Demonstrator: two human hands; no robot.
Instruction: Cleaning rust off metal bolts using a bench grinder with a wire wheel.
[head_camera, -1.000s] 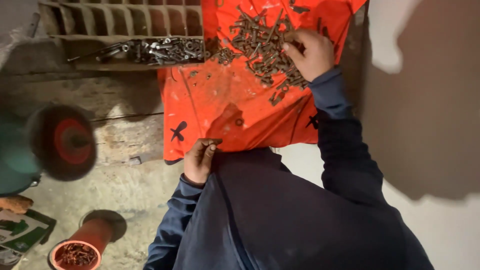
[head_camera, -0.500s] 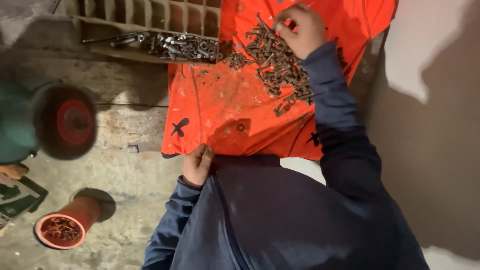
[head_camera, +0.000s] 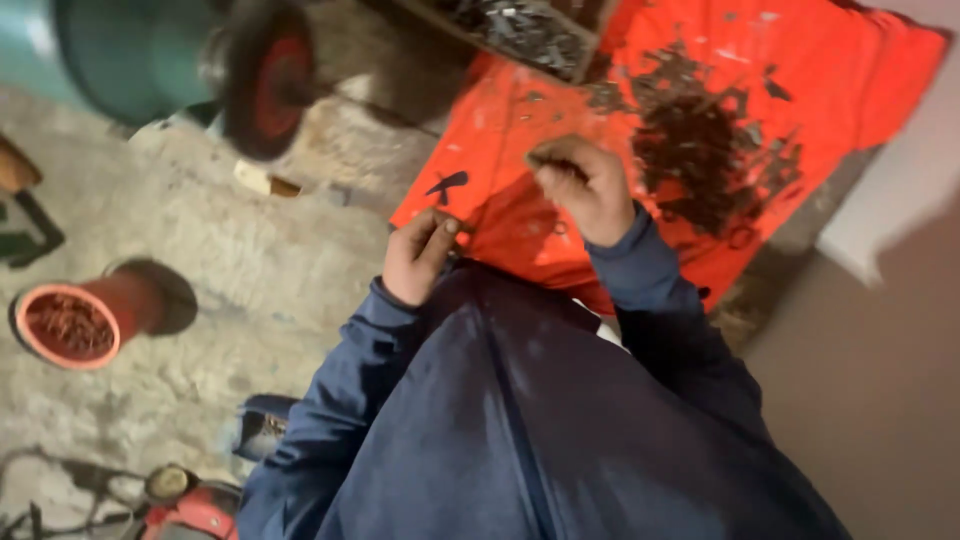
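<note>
A pile of rusty nails (head_camera: 712, 140) lies on an orange cloth (head_camera: 500, 120) spread on the ground. My right hand (head_camera: 585, 185) is raised over the cloth's middle, between the pile and my body, with its fingers pinched on a few dark nails. At the cloth's near edge, my left hand (head_camera: 420, 255) is curled shut on a small bundle of nails, though blur hides most of them. Both sleeves are dark blue.
A red pot (head_camera: 70, 325) holding rusty nails stands on the concrete floor at the left. A black and red wheel (head_camera: 265, 75) on a green body is at the upper left. A crate of metal parts (head_camera: 520, 30) sits beyond the cloth. A pale wall (head_camera: 890, 240) rises on the right.
My right hand has come back from the nail pile toward my body with nails pinched in it. The view has swung to the right and tilted. My left hand stays at the cloth's edge.
</note>
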